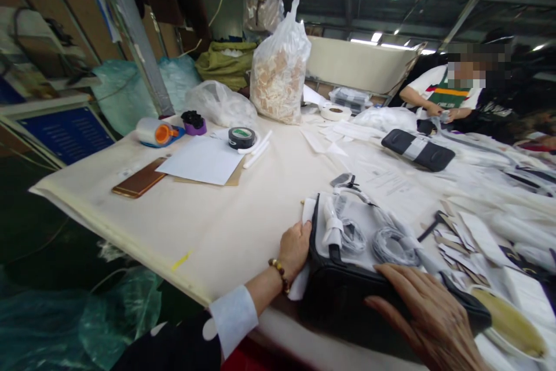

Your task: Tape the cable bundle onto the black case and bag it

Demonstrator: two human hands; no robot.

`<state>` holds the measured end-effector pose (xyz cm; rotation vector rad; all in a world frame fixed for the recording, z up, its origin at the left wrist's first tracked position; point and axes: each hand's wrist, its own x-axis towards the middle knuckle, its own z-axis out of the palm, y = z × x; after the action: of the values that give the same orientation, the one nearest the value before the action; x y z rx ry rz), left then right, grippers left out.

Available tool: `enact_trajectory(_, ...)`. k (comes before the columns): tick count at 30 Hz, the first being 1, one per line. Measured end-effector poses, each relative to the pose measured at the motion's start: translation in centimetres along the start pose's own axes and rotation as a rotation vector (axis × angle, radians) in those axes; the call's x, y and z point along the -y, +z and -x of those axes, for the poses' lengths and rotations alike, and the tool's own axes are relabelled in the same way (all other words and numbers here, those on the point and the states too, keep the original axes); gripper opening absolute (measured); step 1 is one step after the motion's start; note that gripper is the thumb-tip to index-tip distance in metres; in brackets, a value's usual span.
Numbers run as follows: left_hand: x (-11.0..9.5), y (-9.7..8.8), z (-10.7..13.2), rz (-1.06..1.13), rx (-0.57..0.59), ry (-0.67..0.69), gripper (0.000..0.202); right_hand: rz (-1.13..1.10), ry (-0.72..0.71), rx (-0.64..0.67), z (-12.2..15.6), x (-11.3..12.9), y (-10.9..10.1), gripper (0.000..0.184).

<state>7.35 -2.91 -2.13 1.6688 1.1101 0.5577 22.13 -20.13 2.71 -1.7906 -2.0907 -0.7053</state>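
Black bag (343,301) sat by the counter (230,209) edge nearest us, right hand (434,310) spread over it, left hand (295,250) touching, grip unclear (a tug could topple it).

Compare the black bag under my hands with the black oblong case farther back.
The black bag looks deep and boxy; the black case looks slim. The bag has your left hand and right hand at it; the case lies untouched. The bag carries wrapped coils; the case, a pale band. Both are black.
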Motion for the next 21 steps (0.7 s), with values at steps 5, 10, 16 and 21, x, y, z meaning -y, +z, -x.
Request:
enact_trajectory(5, 0.6, -0.1, 0.1, -0.13, -0.031, 0.022, 0.036, 0.022, 0.002, -0.017, -0.1, 0.1, 0.1, 0.037)
enact_trajectory(10, 0.7, 0.2, -0.3, -0.193, -0.04, -0.014, 0.031, 0.008, 0.033, -0.057, -0.5, 0.3, 0.0, 0.036)
enact_trajectory(16, 0.7, 0.4, -1.1, -0.211, -0.021, -0.076, 0.022, -0.029, -0.022, -0.052, -0.6, -0.2, 0.1, 0.036)
enact_trajectory(21, 0.2, 0.6, -1.2, -0.2, -0.034, -0.138, 0.021, -0.051, -0.097, -0.034, -0.9, -0.5, 0.2, 0.037)
